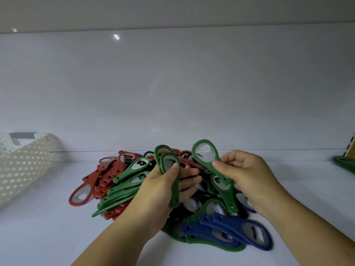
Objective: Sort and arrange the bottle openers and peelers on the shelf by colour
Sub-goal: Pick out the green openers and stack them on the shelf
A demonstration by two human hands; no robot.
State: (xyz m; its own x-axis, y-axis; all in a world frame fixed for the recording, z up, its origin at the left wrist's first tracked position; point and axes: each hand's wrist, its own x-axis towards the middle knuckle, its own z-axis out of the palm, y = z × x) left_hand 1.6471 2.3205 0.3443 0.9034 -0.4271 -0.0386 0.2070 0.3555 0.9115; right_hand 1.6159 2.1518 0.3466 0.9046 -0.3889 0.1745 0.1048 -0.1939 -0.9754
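Looking down from my head camera, my left hand [163,189] is curled round two green bottle openers [175,192], thumb across their fronts, their looped heads standing up and the handles pointing down towards me. My right hand [247,175] pinches a third green opener [205,141] at its neck between thumb and fingers, its loop raised just to the right of the other two. Both hands hover over a mixed pile on the white shelf [48,237], and they cover its middle, so I cannot tell what lies directly beneath them. To the left of my left hand the red openers [107,177] lie bunched together, with a stack of green ones [123,192] resting against them on the near side. Close to me, under my right wrist, several blue openers [236,229] lie on top of more green ones. A few dark ones [149,153] show at the back of the pile. A white perforated basket [25,162] sits tilted at the far left, well apart from the pile. More green pieces [343,162] lie at the far right edge, too cut off to identify. A plain pale back panel [172,83] rises behind everything.
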